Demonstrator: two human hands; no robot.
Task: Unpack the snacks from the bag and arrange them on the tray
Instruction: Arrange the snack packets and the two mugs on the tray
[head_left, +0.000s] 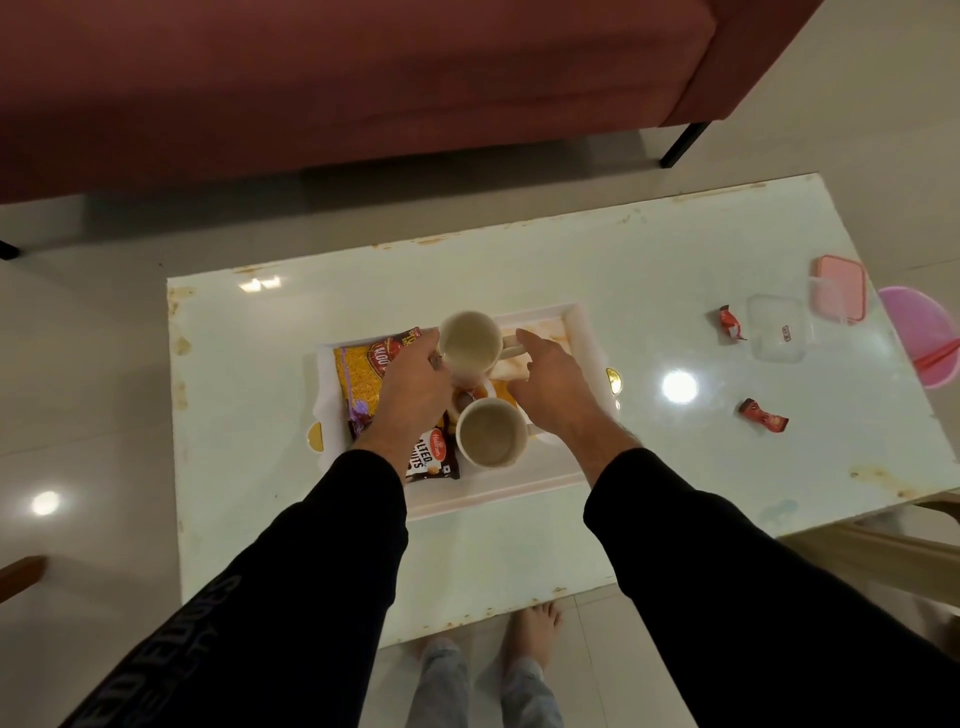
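The tray (582, 332) holds two empty mugs (470, 345) and snack packets (363, 374).

Two cream mugs (470, 345), clear container (777, 328), pink lid (841, 287), maroon sofa (363, 78).

yellow snack packet (363, 371): a red oval label with the letters "ALOO" partly readable; the rest is covered by a hand.
dark snack packet (432, 460): white letters "ALTED" above "UTS", the first letters hidden by a sleeve; a small red logo above, too small to read.
left sleeve (218, 613): grey lettering along the arm, not legible.
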